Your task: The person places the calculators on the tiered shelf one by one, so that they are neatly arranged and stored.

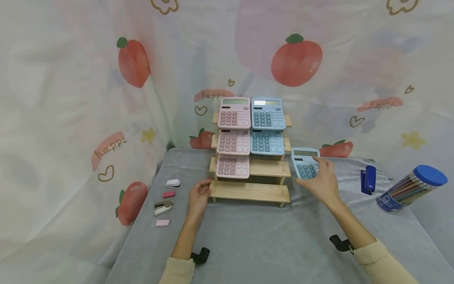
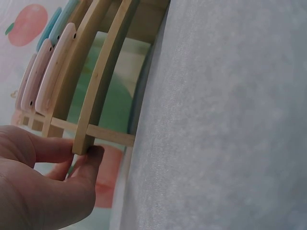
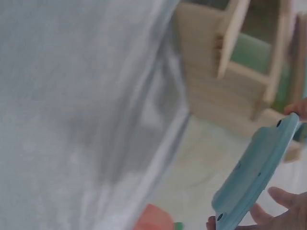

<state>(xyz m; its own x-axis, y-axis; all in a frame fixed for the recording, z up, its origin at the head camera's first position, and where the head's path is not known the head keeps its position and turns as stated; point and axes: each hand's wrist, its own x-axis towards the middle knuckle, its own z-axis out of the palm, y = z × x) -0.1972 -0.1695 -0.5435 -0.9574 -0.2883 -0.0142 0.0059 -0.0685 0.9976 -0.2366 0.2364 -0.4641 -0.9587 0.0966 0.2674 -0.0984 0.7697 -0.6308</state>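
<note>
A tiered wooden rack [image 1: 250, 191] stands at the back of the table. Its left end, at the lowest board, is pinched between thumb and fingers of my left hand [image 1: 198, 199]; the left wrist view shows this hand [image 2: 53, 182] at the board's tip. My right hand [image 1: 324, 181] grips a light blue calculator [image 1: 305, 161] by its edges, just right of the rack. From the right wrist view, the calculator's back and side [image 3: 256, 172] show, tilted. On the upper tiers sit pink calculators [image 1: 233, 142] in a left column, with two blue calculators [image 1: 267, 142] to their right.
Left of the rack lie a white stapler [image 1: 163, 207], a smaller white stapler [image 1: 173, 183], a dark pink eraser [image 1: 168, 194] and a light pink eraser [image 1: 162, 223]. At right are a blue stapler [image 1: 368, 179] and a tilted tub of pencils [image 1: 408, 190]. A printed curtain [image 1: 198, 51] hangs behind.
</note>
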